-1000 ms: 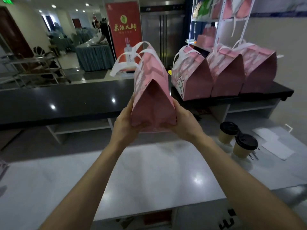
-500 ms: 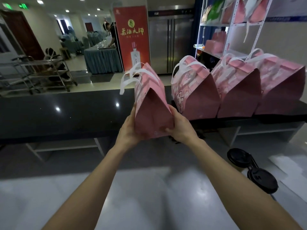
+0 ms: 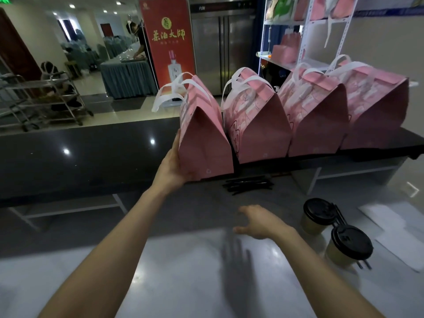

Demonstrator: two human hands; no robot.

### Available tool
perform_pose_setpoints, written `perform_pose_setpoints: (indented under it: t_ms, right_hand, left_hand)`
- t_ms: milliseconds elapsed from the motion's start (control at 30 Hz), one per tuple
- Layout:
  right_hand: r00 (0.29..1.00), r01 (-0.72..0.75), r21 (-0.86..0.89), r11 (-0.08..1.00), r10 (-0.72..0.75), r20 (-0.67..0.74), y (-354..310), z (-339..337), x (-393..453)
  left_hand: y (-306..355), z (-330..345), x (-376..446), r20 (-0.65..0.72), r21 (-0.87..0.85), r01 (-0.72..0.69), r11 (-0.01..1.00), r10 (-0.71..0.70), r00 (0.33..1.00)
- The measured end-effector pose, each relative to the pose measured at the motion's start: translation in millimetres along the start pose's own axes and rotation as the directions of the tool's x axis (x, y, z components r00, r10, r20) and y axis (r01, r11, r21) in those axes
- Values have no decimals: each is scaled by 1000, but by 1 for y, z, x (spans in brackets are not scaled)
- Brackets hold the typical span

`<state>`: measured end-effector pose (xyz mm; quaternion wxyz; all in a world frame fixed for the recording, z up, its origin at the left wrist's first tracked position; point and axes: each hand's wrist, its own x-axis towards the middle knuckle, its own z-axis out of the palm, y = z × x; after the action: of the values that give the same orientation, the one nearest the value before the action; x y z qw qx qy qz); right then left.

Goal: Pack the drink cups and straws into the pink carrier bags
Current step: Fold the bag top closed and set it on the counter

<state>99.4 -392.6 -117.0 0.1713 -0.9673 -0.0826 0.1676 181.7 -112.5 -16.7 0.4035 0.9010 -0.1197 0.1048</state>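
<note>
Left hand [image 3: 175, 164] presses flat against the left side of a closed pink bag [image 3: 203, 138], fingers straight along the panel, steadying it at the near edge of the dark counter [image 3: 80, 154]. The bag stands upright just beside three more closed bags [image 3: 316, 118] in a row, its white handles [image 3: 171, 91] raised.

Half a second ago both hands clasped this bag in the air; the right hand [image 3: 261, 222] has since let go and now hovers over the grey table [image 3: 183, 271], fingers spread and relaxed, holding nothing. The bag has moved rightward into line with the others, so this one appears finished and delivered. Whether its base rests fully on the counter cannot be told, since the near corner seems to overhang the edge.

Two lidded cups [image 3: 332, 232] stand on the table at the right, near each other, with a dark straw or two lying against them. A bundle of black straws [image 3: 247, 184] lies on the table below the counter edge. The freed right hand is nearest these, which suggests the next pair of cups is to be packed.
</note>
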Motion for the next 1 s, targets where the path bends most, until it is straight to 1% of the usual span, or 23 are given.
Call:
perform_pose_setpoints:
  t_ms: [100, 200, 500, 667, 833, 1000]
  right_hand:
    - [1000, 4, 13, 1000, -4, -30, 0, 4, 2]
    - [1000, 6, 16, 1000, -5, -28, -1, 6, 4]
    - [1000, 11, 0, 1000, -11, -13, -3, 10, 10]
    - [1000, 11, 0, 1000, -11, -14, -4, 13, 7]
    - [999, 18, 1, 1000, -18, -31, -5, 11, 4]
    - [999, 31, -6, 999, -31, -27, -10, 9, 5]
  left_hand:
    - [-2, 5, 8, 48, 44, -19, 999, 17, 999]
    - [-2, 11, 14, 19, 83, -24, 996, 23, 1000]
    - [0, 20, 28, -9, 80, 1, 997, 0, 1000]
    - [-14, 18, 32, -1, 21, 56, 998, -56, 998]
    - [-23, 14, 31, -27, -7, 87, 996, -87, 996]
    - [-12, 17, 31, 4, -33, 49, 998, -49, 999]
